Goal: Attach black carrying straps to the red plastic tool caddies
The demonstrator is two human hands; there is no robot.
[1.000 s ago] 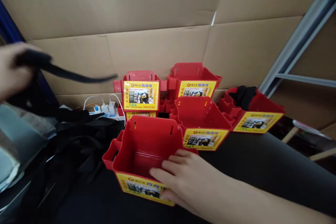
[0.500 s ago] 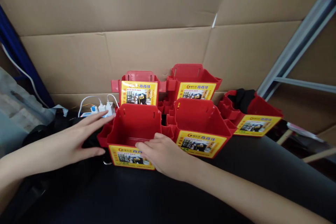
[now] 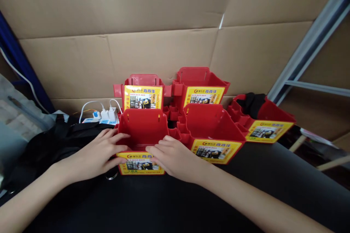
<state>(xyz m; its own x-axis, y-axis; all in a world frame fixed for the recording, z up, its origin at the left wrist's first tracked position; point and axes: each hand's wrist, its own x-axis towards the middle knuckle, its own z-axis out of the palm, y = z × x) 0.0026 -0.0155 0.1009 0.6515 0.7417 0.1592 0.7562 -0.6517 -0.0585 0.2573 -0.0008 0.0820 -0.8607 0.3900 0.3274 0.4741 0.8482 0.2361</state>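
A red plastic bin (image 3: 143, 125) with a yellow printed label on its front stands upright at the front left of the group, and no contents show inside it. My left hand (image 3: 102, 151) grips its front left corner, fingers over the rim and thumb on the label. On the front right of the same bin, my right hand (image 3: 175, 158) is closed over the rim, thumb against the label. Close by on the right is a second red bin (image 3: 203, 122) with a similar label.
Two more labelled bins, a left one (image 3: 143, 96) and a right one (image 3: 203, 83), stand behind against the cardboard wall (image 3: 161, 54). Farther right, a red bin (image 3: 269, 116) holds black cloth. Black straps and fabric (image 3: 68, 138) lie left, near white plugs (image 3: 109, 114). A metal frame (image 3: 308, 47) rises at right.
My left hand has come right and taken hold of the front left bin. That bin has shifted slightly right and turned a little, and the bin beside it has also shifted slightly.
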